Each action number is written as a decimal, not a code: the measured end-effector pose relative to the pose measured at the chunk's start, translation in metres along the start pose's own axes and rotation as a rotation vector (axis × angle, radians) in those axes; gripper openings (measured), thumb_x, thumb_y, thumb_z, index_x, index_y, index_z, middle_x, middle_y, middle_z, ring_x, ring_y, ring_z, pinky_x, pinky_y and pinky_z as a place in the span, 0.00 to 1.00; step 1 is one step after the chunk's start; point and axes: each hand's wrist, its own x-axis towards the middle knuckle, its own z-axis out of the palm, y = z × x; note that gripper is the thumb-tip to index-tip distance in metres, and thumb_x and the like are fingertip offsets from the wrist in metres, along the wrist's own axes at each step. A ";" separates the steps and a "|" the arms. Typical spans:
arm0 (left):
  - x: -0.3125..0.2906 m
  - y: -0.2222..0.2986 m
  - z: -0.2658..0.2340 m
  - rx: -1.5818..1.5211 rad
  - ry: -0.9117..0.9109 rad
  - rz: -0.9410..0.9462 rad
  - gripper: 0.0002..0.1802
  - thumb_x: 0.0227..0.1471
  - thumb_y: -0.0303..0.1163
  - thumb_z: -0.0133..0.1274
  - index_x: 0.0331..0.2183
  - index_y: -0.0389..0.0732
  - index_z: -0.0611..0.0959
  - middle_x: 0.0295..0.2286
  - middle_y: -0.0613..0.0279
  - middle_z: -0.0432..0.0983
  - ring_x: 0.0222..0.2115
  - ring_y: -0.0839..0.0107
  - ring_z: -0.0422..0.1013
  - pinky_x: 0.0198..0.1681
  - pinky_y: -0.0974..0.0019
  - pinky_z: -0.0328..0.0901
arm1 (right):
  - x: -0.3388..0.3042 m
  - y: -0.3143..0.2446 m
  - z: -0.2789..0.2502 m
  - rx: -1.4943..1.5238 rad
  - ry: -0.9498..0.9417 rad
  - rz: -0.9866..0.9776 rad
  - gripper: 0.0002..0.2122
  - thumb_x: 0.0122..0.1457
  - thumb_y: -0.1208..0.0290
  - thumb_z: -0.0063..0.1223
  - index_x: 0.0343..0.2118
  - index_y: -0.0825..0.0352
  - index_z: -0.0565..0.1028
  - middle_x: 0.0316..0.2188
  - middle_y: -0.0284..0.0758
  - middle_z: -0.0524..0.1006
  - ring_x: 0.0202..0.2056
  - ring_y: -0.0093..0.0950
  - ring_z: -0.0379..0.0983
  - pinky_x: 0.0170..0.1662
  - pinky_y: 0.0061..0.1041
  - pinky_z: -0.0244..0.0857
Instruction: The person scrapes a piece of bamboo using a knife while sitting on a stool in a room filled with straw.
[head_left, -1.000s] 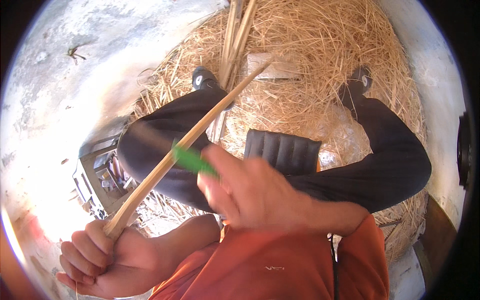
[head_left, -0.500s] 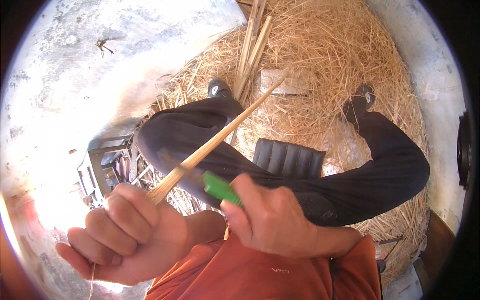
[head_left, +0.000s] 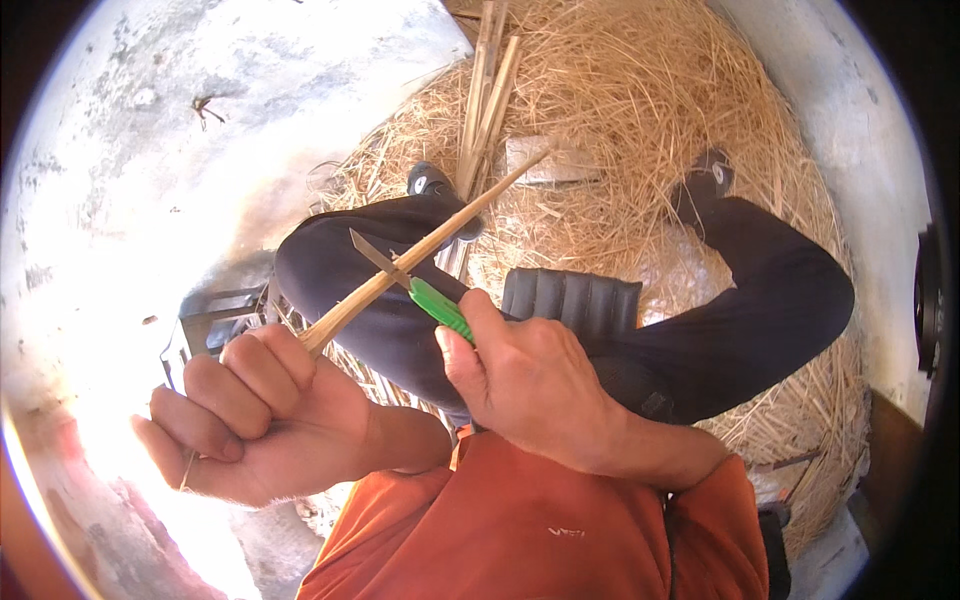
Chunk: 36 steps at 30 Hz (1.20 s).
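My left hand (head_left: 255, 415) is closed around the thick end of a pale, tapering wooden stick (head_left: 440, 232). The stick slants up and to the right over my left leg, its thin tip far from the hand. My right hand (head_left: 535, 385) grips a utility knife (head_left: 438, 305) by its green handle. The knife's extended blade lies across the middle of the stick and pokes out past its far side; the two look to be touching. A thin strand hangs at the little-finger side of my left fist.
Shavings or straw (head_left: 640, 100) cover the floor ahead. Long flat wooden strips (head_left: 487, 100) lie beyond my left foot. A black ribbed pad (head_left: 572, 300) sits between my legs. A small rack (head_left: 222, 318) stands at left beside a pale wall (head_left: 150, 220).
The knife blade has moved along the stick, away from my left fist and toward the thin tip. Both hands appear slightly higher in view.
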 end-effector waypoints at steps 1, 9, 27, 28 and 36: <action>0.001 -0.007 0.001 -0.010 -0.021 -0.023 0.25 0.63 0.45 0.29 0.14 0.49 0.58 0.09 0.72 0.48 0.10 0.80 0.39 0.13 0.71 0.39 | -0.002 -0.003 -0.004 -0.002 0.003 -0.008 0.10 0.60 0.66 0.47 0.30 0.69 0.64 0.09 0.44 0.67 0.12 0.46 0.67 0.16 0.43 0.60; 0.004 -0.003 0.002 0.060 -0.277 -0.044 0.25 0.63 0.45 0.30 0.15 0.49 0.59 0.09 0.73 0.49 0.09 0.81 0.40 0.13 0.72 0.40 | 0.007 0.039 -0.002 -0.108 0.120 0.130 0.12 0.61 0.64 0.45 0.32 0.70 0.65 0.09 0.47 0.67 0.13 0.48 0.68 0.17 0.44 0.61; -0.001 -0.017 0.016 -0.064 -0.153 0.028 0.25 0.63 0.44 0.31 0.15 0.49 0.57 0.10 0.74 0.47 0.10 0.81 0.39 0.15 0.73 0.39 | 0.031 0.131 0.001 -0.073 0.153 0.310 0.15 0.63 0.64 0.39 0.36 0.74 0.67 0.15 0.54 0.70 0.21 0.55 0.69 0.26 0.51 0.61; -0.001 -0.020 0.018 -0.075 -0.131 0.050 0.25 0.63 0.44 0.31 0.15 0.49 0.56 0.10 0.74 0.46 0.10 0.81 0.39 0.15 0.73 0.39 | 0.032 0.136 -0.001 -0.047 0.168 0.298 0.15 0.64 0.63 0.39 0.35 0.74 0.68 0.15 0.54 0.70 0.21 0.55 0.69 0.26 0.51 0.61; 0.009 -0.017 0.008 0.265 0.101 0.116 0.26 0.62 0.40 0.36 0.13 0.51 0.53 0.10 0.74 0.43 0.11 0.81 0.37 0.14 0.73 0.36 | 0.044 0.143 0.006 -0.048 0.138 0.272 0.16 0.64 0.62 0.39 0.32 0.74 0.69 0.15 0.54 0.70 0.22 0.56 0.69 0.27 0.50 0.61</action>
